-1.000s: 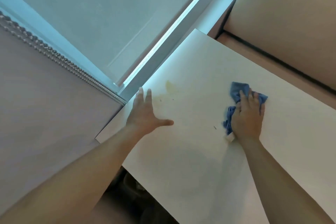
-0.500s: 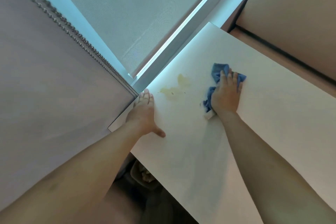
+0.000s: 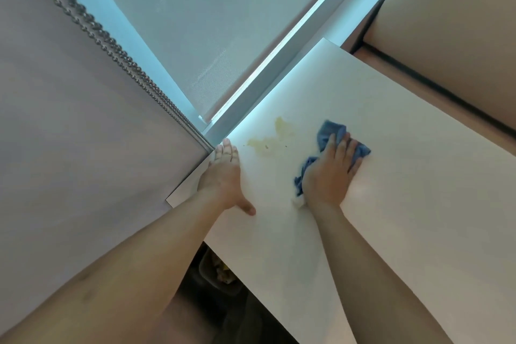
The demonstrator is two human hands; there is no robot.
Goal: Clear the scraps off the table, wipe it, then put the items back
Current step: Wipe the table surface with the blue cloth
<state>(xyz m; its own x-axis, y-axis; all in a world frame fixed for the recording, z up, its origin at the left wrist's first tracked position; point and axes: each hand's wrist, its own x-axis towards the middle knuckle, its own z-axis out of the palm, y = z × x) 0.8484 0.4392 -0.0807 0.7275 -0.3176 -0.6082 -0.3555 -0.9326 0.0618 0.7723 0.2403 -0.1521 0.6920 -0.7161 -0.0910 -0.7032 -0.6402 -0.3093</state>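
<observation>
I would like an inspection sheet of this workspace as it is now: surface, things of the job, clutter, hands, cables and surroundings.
Surface: pale table with a yellowish stain near the window edge, not yet wiped.
Job's things: blue cloth, crumpled, on the table to the right of the stain.
Clutter: a few dark specks by the stain; a small white bit at the heel of the right hand, cannot tell what it is.
Grippers: left hand lies flat near the table's corner, fingers straight; right hand presses the cloth with flat fingers.
Cables: nothing seen.
Surroundings: roller blind, its bead chain, beige seat, dark container under the table.
</observation>
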